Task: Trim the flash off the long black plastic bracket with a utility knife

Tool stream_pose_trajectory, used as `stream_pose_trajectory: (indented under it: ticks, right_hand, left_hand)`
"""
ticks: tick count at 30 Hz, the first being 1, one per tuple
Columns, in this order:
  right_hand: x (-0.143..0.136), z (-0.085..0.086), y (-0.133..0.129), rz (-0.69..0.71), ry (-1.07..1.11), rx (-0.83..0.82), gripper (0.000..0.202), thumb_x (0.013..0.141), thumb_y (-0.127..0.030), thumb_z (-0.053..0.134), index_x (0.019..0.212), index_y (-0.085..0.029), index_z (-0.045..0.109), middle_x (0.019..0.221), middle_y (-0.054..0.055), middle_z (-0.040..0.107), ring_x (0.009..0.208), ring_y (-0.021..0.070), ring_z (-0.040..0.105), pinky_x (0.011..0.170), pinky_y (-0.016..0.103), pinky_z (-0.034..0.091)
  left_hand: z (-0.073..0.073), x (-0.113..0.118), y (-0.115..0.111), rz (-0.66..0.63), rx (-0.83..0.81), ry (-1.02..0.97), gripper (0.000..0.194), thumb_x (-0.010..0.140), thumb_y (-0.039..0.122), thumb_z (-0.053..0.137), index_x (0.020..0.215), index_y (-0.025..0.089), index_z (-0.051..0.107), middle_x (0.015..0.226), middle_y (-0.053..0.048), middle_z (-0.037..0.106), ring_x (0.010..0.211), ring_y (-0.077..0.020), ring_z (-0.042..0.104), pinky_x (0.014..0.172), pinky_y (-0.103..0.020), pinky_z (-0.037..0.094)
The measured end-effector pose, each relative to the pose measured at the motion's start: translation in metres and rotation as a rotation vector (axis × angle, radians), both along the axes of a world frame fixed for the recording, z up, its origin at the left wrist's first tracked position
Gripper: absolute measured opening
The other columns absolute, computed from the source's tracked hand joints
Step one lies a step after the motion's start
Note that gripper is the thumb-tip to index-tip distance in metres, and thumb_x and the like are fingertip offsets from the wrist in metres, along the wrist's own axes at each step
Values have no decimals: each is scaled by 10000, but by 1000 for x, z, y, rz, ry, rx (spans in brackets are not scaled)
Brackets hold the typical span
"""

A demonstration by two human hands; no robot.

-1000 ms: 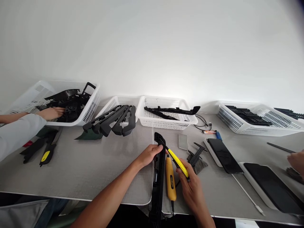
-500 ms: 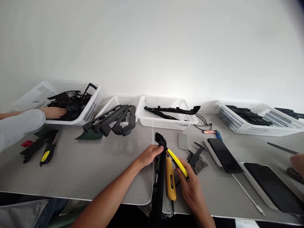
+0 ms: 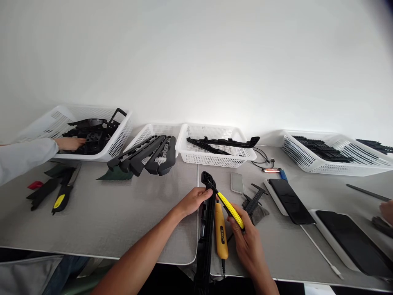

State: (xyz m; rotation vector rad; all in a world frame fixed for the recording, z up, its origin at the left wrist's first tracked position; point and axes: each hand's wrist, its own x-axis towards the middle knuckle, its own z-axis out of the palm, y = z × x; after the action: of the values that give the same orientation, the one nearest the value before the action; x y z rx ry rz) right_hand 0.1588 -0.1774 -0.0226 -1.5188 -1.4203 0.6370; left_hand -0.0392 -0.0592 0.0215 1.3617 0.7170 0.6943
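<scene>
My left hand (image 3: 195,200) grips the upper end of a long black plastic part (image 3: 206,237), its thumb on top. The part runs down past the table's front edge. In my right hand (image 3: 244,233) is a yellow and black utility knife (image 3: 230,209), its tip touching or very near the part beside my left thumb. A yellow corded tool (image 3: 220,231) lies on the table between the part and my right hand.
White baskets (image 3: 215,159) with black parts line the wall. Dark grey parts (image 3: 153,157) lean over one. Calipers (image 3: 254,200), a phone (image 3: 291,200) and a larger dark device (image 3: 353,241) lie right. Another person's hand (image 3: 70,143) reaches into the left basket; a hand (image 3: 387,211) shows right.
The black part and the knife have shifted very slightly to the right with my hands. Black parts in the left basket have moved a little near the other person's hand.
</scene>
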Motion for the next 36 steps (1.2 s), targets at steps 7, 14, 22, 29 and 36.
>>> stream_pose_trajectory:
  ticks: [7, 14, 22, 29, 36]
  right_hand:
    - [0, 1, -1, 12, -1, -7, 458, 1031, -505, 536, 1374, -225, 654, 1287, 94, 742, 1152, 254, 710, 993, 352, 569]
    - [-2, 5, -1, 7, 10, 7, 442, 1024, -488, 549, 1359, -226, 669, 1256, 92, 756, 1150, 255, 715, 981, 349, 578]
    - [-2, 4, -1, 9, 25, -11, 461, 1031, -512, 538, 1372, -220, 639, 1276, 91, 741, 1178, 253, 696, 1000, 343, 551]
    - [-3, 7, -1, -1, 1, -22, 473, 1035, -531, 515, 1371, -227, 651, 1183, 75, 753, 1010, 232, 720, 918, 330, 564]
    - [-3, 7, -1, -28, -28, 7, 464, 1030, -544, 517, 1325, -222, 674, 1066, 63, 752, 934, 230, 713, 886, 328, 561]
  left_hand:
    - [0, 0, 0, 36, 23, 21, 648, 898, 774, 586, 726, 156, 677, 673, -8, 565, 682, -168, 529, 700, -294, 400]
    - [-4, -1, 2, 44, 30, 41, 647, 893, 775, 592, 719, 155, 657, 627, 34, 448, 615, -135, 413, 633, -286, 311]
    - [0, -2, 1, 16, 18, 13, 654, 934, 730, 575, 958, 122, 812, 884, -93, 749, 859, -244, 670, 847, -327, 472]
    - [-1, -2, 1, 8, 1, 0, 647, 942, 714, 583, 1016, 119, 825, 931, -112, 774, 908, -254, 693, 846, -320, 494]
    - [-1, -3, 1, 13, -6, -9, 637, 938, 705, 598, 1013, 117, 831, 866, -94, 757, 861, -235, 688, 837, -310, 502]
